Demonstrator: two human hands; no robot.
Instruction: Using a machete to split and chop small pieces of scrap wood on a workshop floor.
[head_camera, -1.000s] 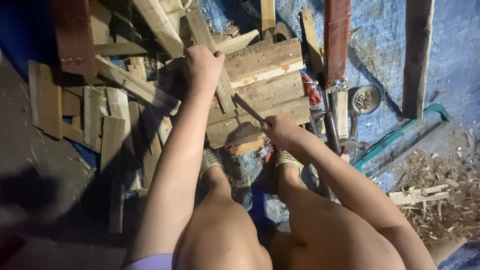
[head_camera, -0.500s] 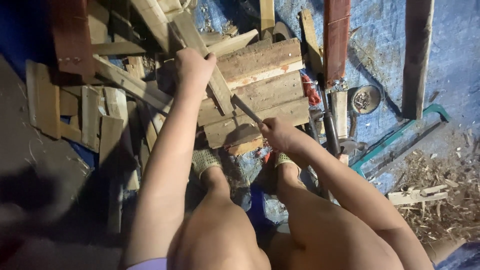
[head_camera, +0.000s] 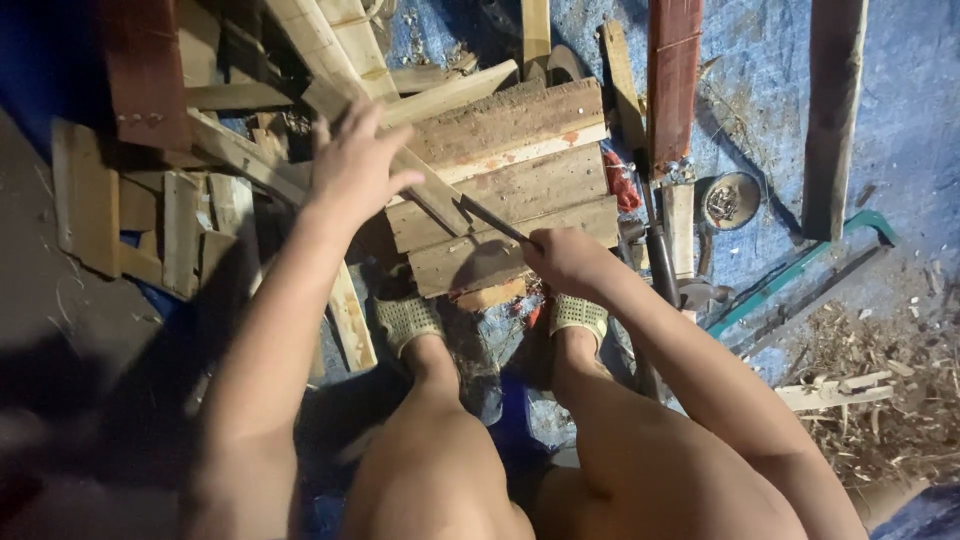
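Blue tarp under scrap wood — my right hand (head_camera: 562, 258) grips a dark blade (head_camera: 492, 220) pointing up-left across the plank stack (head_camera: 510, 190); my left hand (head_camera: 352, 165), fingers spread, hovers beside its left end, empty.

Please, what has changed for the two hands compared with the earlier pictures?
The left hand let go of the slanted wooden strip it was gripping and now hovers above it, fingers spread. The right hand stays closed on the thin dark blade, its tip on the stacked boards.
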